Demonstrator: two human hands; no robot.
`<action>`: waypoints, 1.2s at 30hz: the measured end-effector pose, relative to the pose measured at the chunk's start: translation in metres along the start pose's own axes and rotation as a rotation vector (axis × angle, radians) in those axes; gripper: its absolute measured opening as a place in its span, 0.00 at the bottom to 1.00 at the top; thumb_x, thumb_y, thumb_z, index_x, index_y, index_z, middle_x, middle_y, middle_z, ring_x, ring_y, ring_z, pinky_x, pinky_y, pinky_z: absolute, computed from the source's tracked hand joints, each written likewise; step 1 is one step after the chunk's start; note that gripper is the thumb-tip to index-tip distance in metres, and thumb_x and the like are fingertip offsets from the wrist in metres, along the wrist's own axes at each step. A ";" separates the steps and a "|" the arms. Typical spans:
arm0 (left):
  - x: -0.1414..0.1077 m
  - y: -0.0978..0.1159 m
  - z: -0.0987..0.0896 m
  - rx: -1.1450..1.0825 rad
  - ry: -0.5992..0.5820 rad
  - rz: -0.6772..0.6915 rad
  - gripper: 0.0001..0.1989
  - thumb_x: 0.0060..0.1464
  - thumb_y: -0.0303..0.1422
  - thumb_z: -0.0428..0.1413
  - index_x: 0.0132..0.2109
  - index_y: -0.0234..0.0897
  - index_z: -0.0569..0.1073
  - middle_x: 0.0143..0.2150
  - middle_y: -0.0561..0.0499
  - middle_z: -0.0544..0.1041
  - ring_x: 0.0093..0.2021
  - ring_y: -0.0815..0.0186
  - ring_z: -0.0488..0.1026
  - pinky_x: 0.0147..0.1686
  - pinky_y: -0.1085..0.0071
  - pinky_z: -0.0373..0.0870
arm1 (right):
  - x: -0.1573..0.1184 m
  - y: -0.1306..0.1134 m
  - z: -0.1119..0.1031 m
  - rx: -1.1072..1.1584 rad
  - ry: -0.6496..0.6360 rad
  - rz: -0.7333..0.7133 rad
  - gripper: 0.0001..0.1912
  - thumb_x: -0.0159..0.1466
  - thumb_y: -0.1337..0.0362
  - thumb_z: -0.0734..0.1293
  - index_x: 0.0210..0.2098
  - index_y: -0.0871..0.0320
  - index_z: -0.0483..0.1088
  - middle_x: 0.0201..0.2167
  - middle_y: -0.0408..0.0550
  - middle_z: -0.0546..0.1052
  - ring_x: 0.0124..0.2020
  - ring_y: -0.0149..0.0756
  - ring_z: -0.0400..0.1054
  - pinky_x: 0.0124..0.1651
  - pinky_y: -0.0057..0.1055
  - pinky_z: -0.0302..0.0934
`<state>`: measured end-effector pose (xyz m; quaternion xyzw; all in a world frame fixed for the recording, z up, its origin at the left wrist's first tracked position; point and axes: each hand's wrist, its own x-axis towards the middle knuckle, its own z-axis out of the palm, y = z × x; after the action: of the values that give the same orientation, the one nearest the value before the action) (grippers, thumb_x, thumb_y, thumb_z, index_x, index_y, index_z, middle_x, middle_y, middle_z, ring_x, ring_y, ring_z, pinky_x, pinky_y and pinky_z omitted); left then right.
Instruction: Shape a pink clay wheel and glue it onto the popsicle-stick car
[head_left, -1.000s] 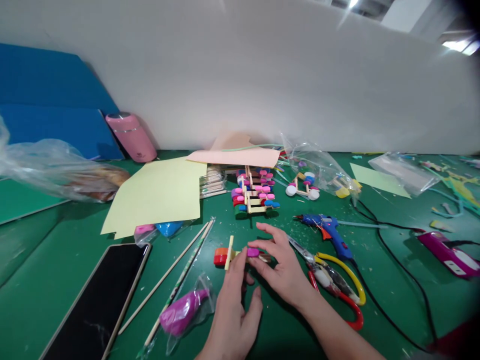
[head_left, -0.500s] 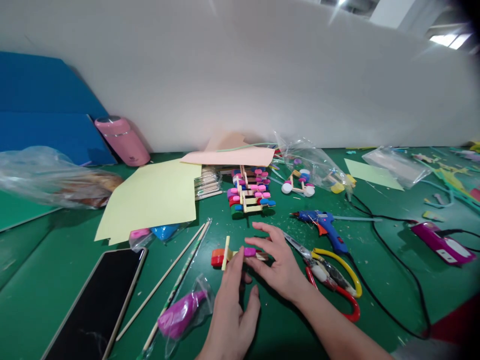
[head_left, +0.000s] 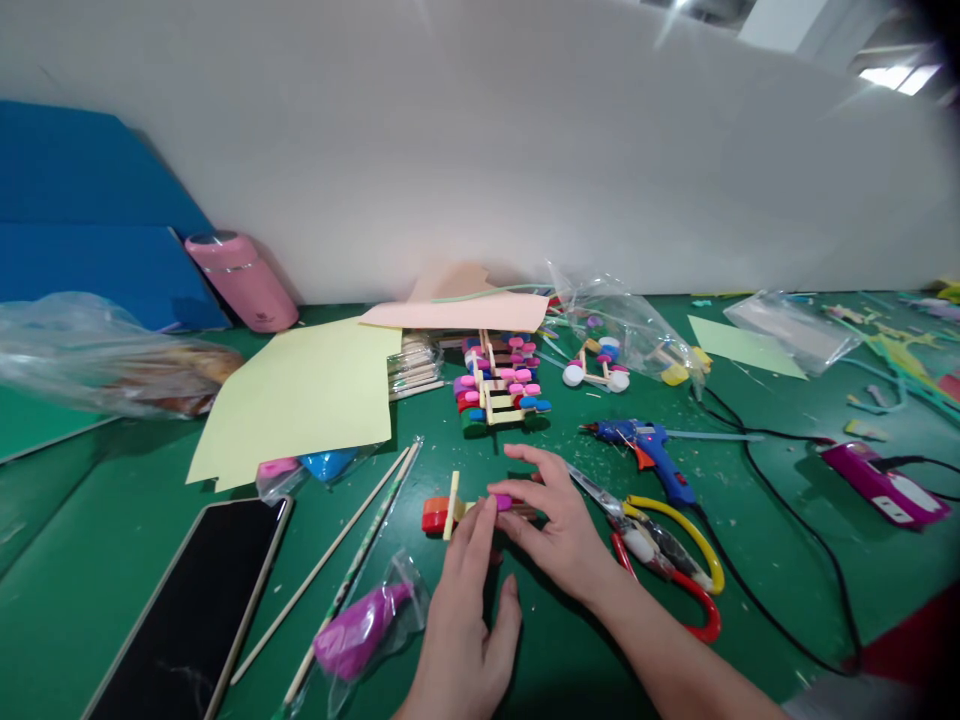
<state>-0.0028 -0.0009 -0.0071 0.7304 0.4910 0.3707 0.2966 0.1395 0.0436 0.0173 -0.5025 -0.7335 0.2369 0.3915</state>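
A small craft-stick car (head_left: 434, 515) with orange, red and magenta pieces lies on the green table, a pale yellow strip across it. My left hand (head_left: 469, 610) reaches in from below, fingers stretched out, their tips touching the car's middle; the thumb stands apart. From the right, my right hand (head_left: 559, 540) pinches the magenta piece (head_left: 504, 503) between thumb and index finger, the other fingers raised. Fingers partly hide that end of the car. Behind stands a row of similar stick cars (head_left: 502, 385), with another stick car (head_left: 598, 367) to its right.
A blue glue gun (head_left: 634, 435) and red- and yellow-handled scissors and pliers (head_left: 667, 560) lie right, with black cable. Left are a phone (head_left: 199, 600), wooden sticks (head_left: 322, 565), a bagged purple item (head_left: 364, 630), yellow paper (head_left: 300, 400) and a pink bottle (head_left: 244, 280).
My left fingertips have shifted slightly right, onto the edge of the magenta piece, covering more of it. My right hand and the car have hardly moved.
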 end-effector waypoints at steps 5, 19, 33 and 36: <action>0.001 -0.001 0.000 0.010 -0.011 -0.008 0.32 0.53 0.24 0.46 0.62 0.46 0.45 0.60 0.42 0.58 0.59 0.56 0.57 0.50 0.56 0.64 | 0.001 0.000 0.000 -0.002 0.001 0.009 0.10 0.59 0.63 0.64 0.41 0.51 0.72 0.52 0.48 0.63 0.53 0.42 0.56 0.51 0.41 0.57; 0.004 0.003 -0.003 0.045 -0.025 -0.013 0.31 0.53 0.23 0.45 0.61 0.48 0.50 0.60 0.43 0.58 0.60 0.57 0.56 0.51 0.57 0.64 | 0.001 -0.002 -0.002 0.000 -0.009 0.006 0.12 0.59 0.65 0.64 0.42 0.51 0.71 0.52 0.48 0.63 0.53 0.42 0.56 0.52 0.41 0.56; 0.000 0.001 0.000 -0.008 0.012 -0.047 0.31 0.54 0.25 0.47 0.63 0.41 0.45 0.58 0.41 0.62 0.56 0.58 0.62 0.48 0.60 0.66 | -0.001 0.000 0.000 -0.053 -0.027 -0.022 0.18 0.55 0.63 0.67 0.46 0.51 0.68 0.54 0.50 0.62 0.54 0.44 0.56 0.54 0.44 0.53; -0.002 0.002 0.000 0.063 0.015 -0.001 0.33 0.54 0.25 0.46 0.63 0.40 0.41 0.60 0.40 0.60 0.58 0.57 0.59 0.51 0.58 0.63 | -0.001 0.000 -0.002 -0.070 -0.077 -0.003 0.25 0.53 0.60 0.69 0.50 0.52 0.64 0.55 0.51 0.59 0.56 0.45 0.52 0.56 0.45 0.51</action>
<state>-0.0020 -0.0034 -0.0059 0.7364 0.5049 0.3606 0.2698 0.1420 0.0424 0.0180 -0.5052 -0.7568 0.2297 0.3455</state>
